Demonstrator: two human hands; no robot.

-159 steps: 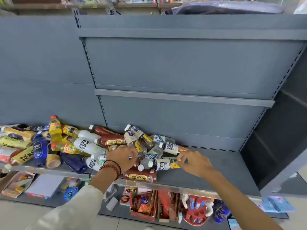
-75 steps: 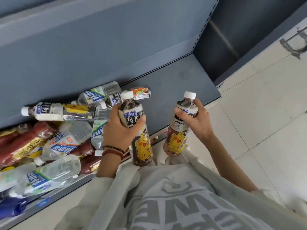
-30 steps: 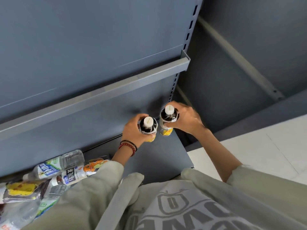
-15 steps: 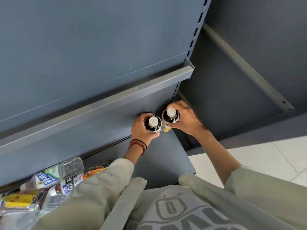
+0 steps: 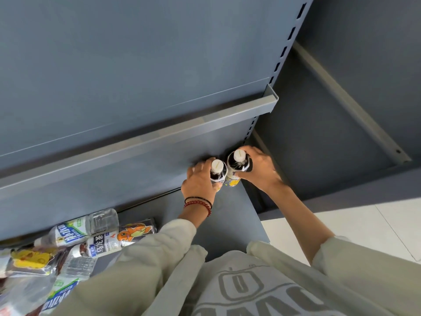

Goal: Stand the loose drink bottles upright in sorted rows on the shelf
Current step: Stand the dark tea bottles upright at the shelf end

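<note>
Seen from above, just right of the frame's centre, two dark, white-capped tea bottles stand upright and touching in the back corner of the grey shelf. The left hand curls its fingers round the left bottle. The right hand curls round the right bottle, probably steadying a matched pair to start a row. Loose bottles lie heaped at lower left.

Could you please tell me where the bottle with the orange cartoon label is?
The orange-label bottle lies on its side at lower left of the head view, on the shelf, beside a clear water bottle.
</note>
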